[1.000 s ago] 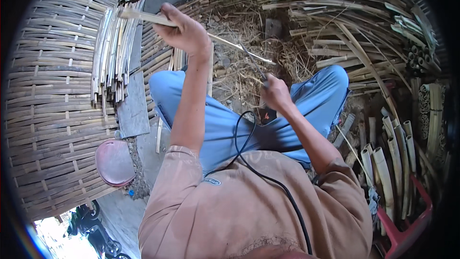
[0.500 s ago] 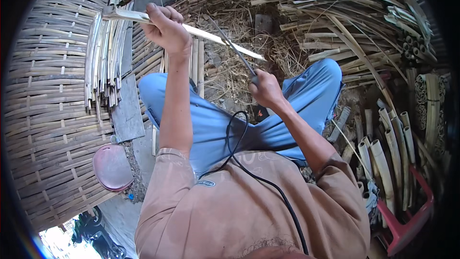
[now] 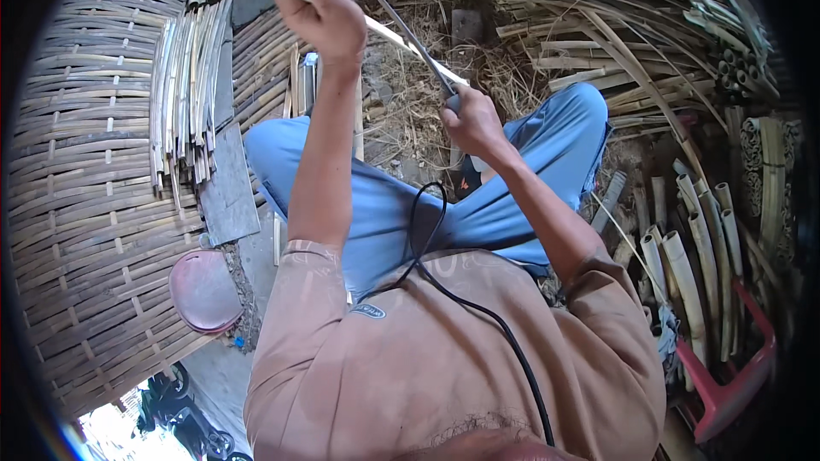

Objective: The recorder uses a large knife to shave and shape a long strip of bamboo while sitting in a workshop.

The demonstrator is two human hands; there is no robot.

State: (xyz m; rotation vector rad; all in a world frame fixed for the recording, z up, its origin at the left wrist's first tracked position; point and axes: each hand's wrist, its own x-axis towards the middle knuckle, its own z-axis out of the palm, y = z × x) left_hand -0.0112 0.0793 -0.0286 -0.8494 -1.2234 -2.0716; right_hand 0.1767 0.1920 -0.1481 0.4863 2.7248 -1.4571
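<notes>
My left hand [image 3: 329, 17] is closed around a pale split bamboo strip [image 3: 389, 32], which slants from the upper left down toward the right. In my right hand [image 3: 476, 122] is the handle of a long knife [image 3: 414, 38], its narrow blade pointing up and to the left. The blade crosses the strip close to the strip's lower right end. Both hands are held out past my knees, above a floor littered with shavings [image 3: 410, 115].
Cut bamboo strips [image 3: 181, 94] lie bundled on a woven bamboo panel [image 3: 94, 205] at the left. More split bamboo [image 3: 615, 26] is piled at the far right. Bamboo tubes [image 3: 683, 269] stand beside a red plastic chair [image 3: 726, 397]. A black cable [image 3: 478, 324] hangs across my shirt.
Both hands have moved farther away, the left also to the right, carrying the bamboo strip with it. The knife now crosses the strip nearer its lower right end.
</notes>
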